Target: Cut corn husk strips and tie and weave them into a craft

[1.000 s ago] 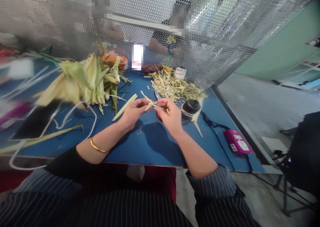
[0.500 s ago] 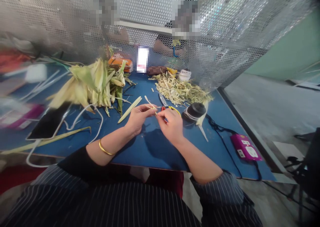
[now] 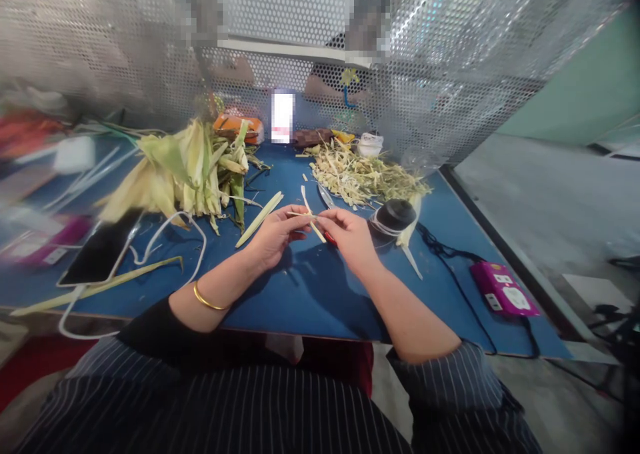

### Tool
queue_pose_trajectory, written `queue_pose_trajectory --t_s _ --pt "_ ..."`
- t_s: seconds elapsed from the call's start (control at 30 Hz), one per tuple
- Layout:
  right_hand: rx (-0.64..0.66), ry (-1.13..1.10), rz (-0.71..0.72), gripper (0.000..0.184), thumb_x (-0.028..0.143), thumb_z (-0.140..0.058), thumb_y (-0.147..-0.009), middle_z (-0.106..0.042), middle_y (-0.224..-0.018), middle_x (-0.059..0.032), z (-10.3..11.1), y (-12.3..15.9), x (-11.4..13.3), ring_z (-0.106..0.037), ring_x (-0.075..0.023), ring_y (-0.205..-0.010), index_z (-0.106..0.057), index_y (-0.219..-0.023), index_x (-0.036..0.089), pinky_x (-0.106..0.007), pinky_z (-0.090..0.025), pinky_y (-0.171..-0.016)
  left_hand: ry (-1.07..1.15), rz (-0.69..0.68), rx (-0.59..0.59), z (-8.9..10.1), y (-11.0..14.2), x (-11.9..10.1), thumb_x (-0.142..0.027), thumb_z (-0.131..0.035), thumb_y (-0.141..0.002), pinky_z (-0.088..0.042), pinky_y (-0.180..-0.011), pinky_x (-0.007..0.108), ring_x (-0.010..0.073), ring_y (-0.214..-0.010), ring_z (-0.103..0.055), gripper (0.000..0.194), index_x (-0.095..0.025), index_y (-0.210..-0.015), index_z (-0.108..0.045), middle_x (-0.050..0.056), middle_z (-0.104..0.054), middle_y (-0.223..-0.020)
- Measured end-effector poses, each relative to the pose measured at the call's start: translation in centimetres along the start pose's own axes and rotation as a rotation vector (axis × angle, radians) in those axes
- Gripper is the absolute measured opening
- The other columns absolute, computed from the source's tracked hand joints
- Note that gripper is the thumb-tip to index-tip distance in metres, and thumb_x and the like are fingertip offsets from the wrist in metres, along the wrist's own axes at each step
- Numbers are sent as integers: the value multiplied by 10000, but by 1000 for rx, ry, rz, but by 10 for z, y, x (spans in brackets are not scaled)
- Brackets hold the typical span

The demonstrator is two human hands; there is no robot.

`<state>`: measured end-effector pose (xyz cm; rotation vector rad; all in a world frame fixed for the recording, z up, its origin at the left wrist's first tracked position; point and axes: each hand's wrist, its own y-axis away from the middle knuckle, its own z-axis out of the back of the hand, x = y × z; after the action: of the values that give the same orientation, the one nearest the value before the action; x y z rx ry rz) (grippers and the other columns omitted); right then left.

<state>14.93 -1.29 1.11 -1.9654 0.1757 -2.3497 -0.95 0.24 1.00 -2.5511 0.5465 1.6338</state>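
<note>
Above the blue table [image 3: 260, 307], my left hand [image 3: 277, 237] pinches thin pale corn husk strips [image 3: 306, 201] between thumb and fingers. My right hand [image 3: 353, 237] is closed on the same strips from the other side, fingertips close to the left ones. The strips cross between the fingertips, one end pointing up and another slanting down to the right. Just behind my right hand lies a pair of scissors [image 3: 326, 197], its red handle partly hidden. A flat piece of husk [image 3: 260, 219] rests left of my hands. To the right stands a black spool [image 3: 395, 215] wound with pale string.
A big bundle of corn husks [image 3: 185, 161] lies at left, beside a phone [image 3: 100, 257] with a white cable [image 3: 203, 241]. Husk scraps [image 3: 345, 174] are heaped at back right. A purple power strip [image 3: 505, 287] sits at the right edge. Behind a perforated screen [image 3: 290, 21] are other people.
My hands have turned the strips, so one end now stands more upright and another shows below the fingertips. My right hand has shifted slightly right. The view has moved a little.
</note>
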Motion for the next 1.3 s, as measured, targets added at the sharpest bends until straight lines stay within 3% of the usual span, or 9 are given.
queue_pose_trajectory --t_s 0.1,0.27,0.43,0.7,0.8,0.9,1.07,1.3 --pt "-11 70 29 163 326 -628 -770 -569 -583 22 1 1 0 -472 -102 -533 -631 -693 183 -252 -389 -552 -10 12 -1 0 0 1 -231 -754 -677 -427 -592 189 61 -607 -561 192 -148 -798 -629 -16 -609 -693" --pt "-61 151 143 169 339 -604 -790 -634 -713 -3 3 2 1 -532 -120 -639 -656 -745 185 -263 -414 -623 -65 54 8 -1 1 7 -228 -746 -679 -426 -582 197 63 -601 -546 189 -148 -816 -644 -3 -618 -713" --pt "-47 113 52 174 348 -675 -717 -616 -645 5 2 1 -1 -498 -99 -570 -662 -717 174 -251 -402 -565 -183 68 52 -1 2 13 -224 -740 -677 -421 -587 213 71 -579 -543 174 -140 -802 -651 6 -625 -680" --pt "-91 -150 -84 200 359 -698 -666 -586 -595 16 -3 0 -5 -490 -92 -544 -624 -665 173 -241 -404 -537 -159 134 75 -1 0 11 -221 -743 -675 -416 -574 232 82 -552 -544 137 -154 -754 -652 15 -625 -643" --pt "-44 -194 -124 220 390 -696 -670 -593 -614 17 -3 -1 -5 -501 -99 -552 -626 -692 183 -250 -415 -551 -125 131 58 0 0 12 -216 -749 -669 -419 -577 240 83 -556 -543 135 -159 -759 -665 24 -641 -669" --pt "5 -166 -111 240 405 -707 -662 -603 -639 16 -2 -2 -7 -504 -98 -570 -628 -716 184 -252 -415 -568 -122 129 45 0 -1 13 -203 -754 -656 -424 -576 242 83 -557 -543 128 -154 -742 -673 27 -646 -681" --pt "-43 -106 -51 219 378 -700 -675 -557 -584 36 -1 -3 -9 -464 -92 -542 -606 -655 182 -251 -389 -560 -127 168 51 0 -1 13 -216 -774 -648 -423 -577 237 88 -576 -562 164 -151 -766 -679 21 -643 -673" --pt "-9 -85 -96 163 341 -644 -738 -641 -666 6 -2 -3 -7 -531 -111 -602 -670 -738 180 -277 -427 -630 8 79 -77 -1 -3 7 -231 -783 -646 -417 -576 219 80 -609 -560 206 -148 -803 -677 11 -639 -717"
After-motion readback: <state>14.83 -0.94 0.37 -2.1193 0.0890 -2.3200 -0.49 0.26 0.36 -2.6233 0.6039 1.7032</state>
